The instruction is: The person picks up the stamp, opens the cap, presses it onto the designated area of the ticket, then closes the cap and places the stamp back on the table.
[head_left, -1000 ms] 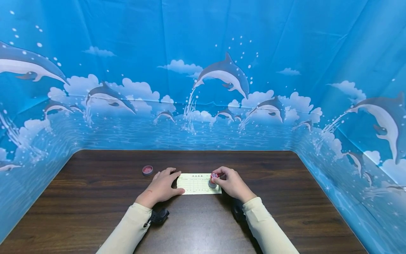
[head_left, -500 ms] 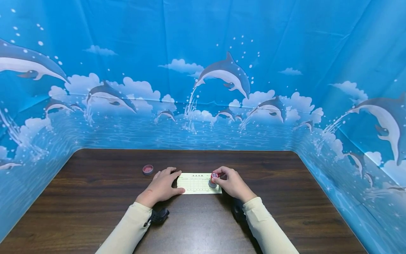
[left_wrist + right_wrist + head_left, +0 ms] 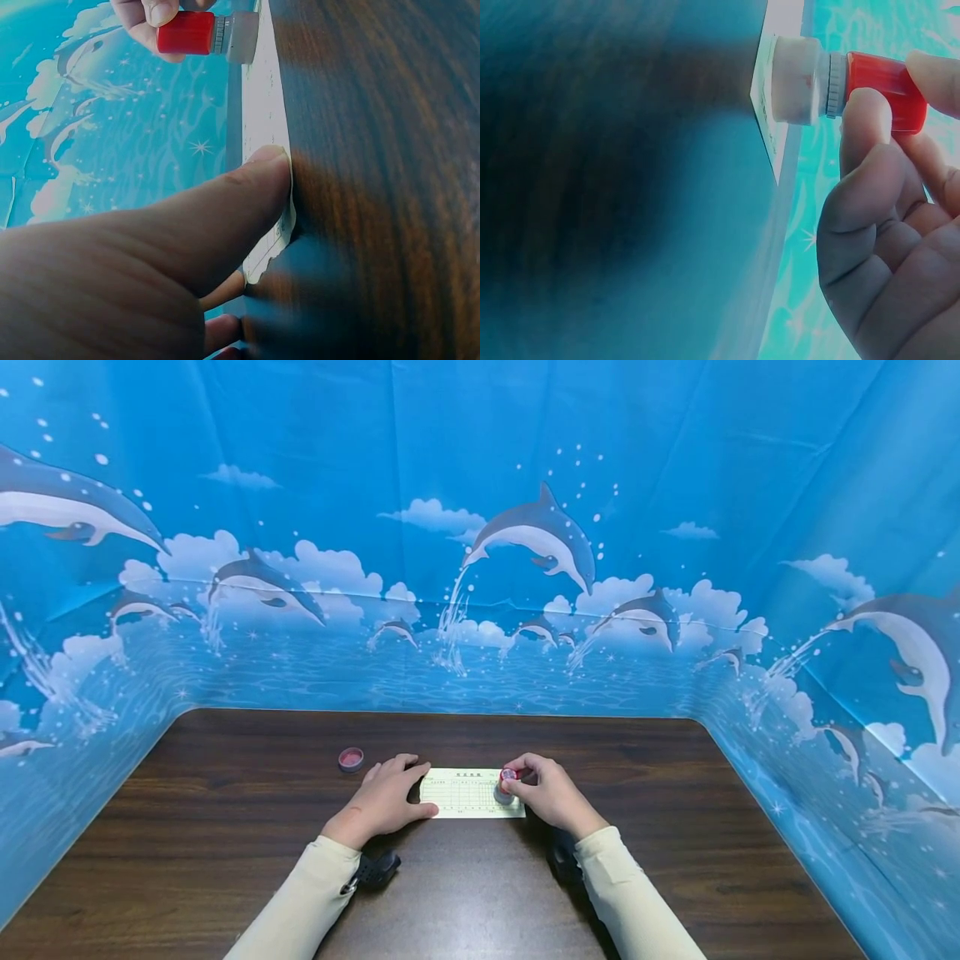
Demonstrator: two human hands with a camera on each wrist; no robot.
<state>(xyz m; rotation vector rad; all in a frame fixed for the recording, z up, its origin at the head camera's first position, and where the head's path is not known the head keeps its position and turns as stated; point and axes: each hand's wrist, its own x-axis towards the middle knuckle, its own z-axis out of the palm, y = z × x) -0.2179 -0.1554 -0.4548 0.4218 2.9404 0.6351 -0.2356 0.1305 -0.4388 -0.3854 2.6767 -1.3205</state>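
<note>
A pale green printed form (image 3: 461,793) lies flat on the dark wooden table (image 3: 465,877). My left hand (image 3: 382,802) rests at its left end, thumb and fingers spread, the thumb (image 3: 259,176) pressing on the paper's near edge. On the form's right part stands a rubber stamp (image 3: 505,787) with a red handle and a clear, greyish base. My right hand (image 3: 551,793) pinches the red handle (image 3: 885,86) between thumb and fingers. In the right wrist view the stamp's base (image 3: 795,79) meets the paper; its printing face is hidden.
A small round tub with a pinkish-red inside (image 3: 350,759) lies beyond my left hand. A blue dolphin-print curtain (image 3: 450,568) encloses the table's back and sides. Black wrist devices (image 3: 377,870) sit under both forearms.
The view has shifted very slightly. Both hands, the form and the stamp stay in place.
</note>
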